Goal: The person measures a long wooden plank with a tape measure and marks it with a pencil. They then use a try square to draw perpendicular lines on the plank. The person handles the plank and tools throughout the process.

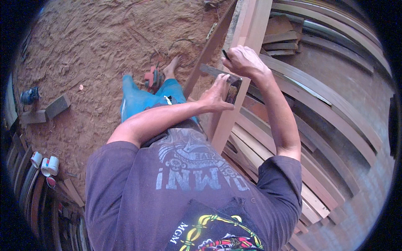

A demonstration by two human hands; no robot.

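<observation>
My left hand (215,93) grips a try square (209,70), pressing it against a long light-brown timber beam (228,121). The square's metal blade reaches out past the beam on the left, and its dark stock lies along the wood by my thumb. Just beyond it, my right hand (246,62) is closed around a short dark stick like a pencil or marker (225,54); its tip cannot be made out. This hand is over the beam, close to the square.
Stacked planks (326,104) fill the right side. A red power tool (151,77) with a cord sits on sawdust-covered ground (92,37) by my feet. At left are wood blocks (56,107), a dark blue tool (29,96) and white cups (50,165).
</observation>
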